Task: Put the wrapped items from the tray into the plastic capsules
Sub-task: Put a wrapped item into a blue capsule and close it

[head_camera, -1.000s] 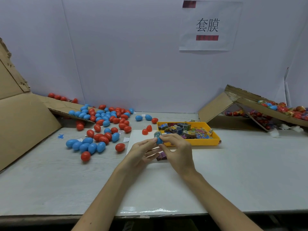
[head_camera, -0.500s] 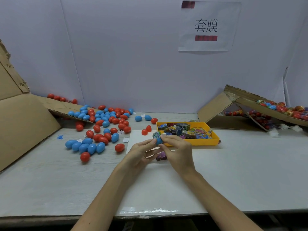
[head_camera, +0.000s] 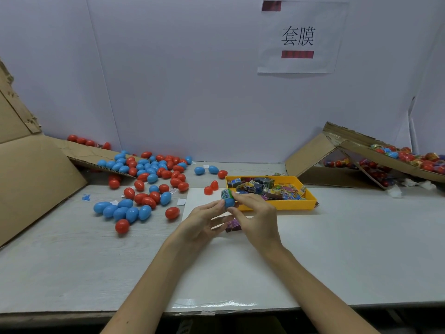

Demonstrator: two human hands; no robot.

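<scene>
Head view, left hand [head_camera: 202,219], right hand [head_camera: 256,213] pinching blue capsule [head_camera: 228,201]

Glossy smooth red and blue plastic egg capsules [head_camera: 144,179] heaped toward table's left back corner. Pale matt wood-grain table [head_camera: 72,261]. Glossy yellow plastic tray [head_camera: 310,201] holding shiny printed foil-like wrapped items [head_camera: 272,189]. Rough torn brown corrugated cardboard sheets [head_camera: 36,177] at left edge. Matt white paper sign [head_camera: 298,37] on smooth wall.

Paper sign [head_camera: 298,37] on wall; cardboard flaps [head_camera: 36,174] flanking table [head_camera: 337,249].
</scene>
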